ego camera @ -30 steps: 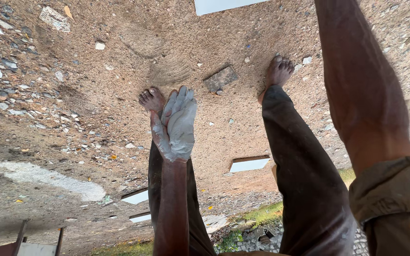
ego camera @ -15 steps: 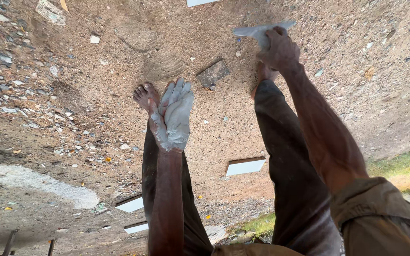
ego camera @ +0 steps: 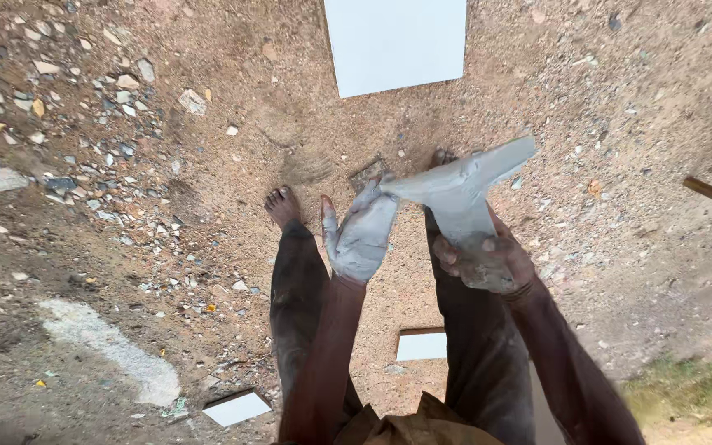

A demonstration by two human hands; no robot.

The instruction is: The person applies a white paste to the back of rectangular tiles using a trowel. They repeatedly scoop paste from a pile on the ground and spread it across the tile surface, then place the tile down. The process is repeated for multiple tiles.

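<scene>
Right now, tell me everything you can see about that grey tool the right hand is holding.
The tool looks like a trowel, wholly coated in pale grey mortar or cement, so its material is hidden. It has a flat blade that widens to a tilted tip at the upper right. The right hand grips its lower end, while the grey-smeared left hand touches its left edge. It is held above bare feet and sandy ground.

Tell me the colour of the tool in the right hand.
Pale grey, coated in wet mortar: the trowel, seen in the head view.
</scene>
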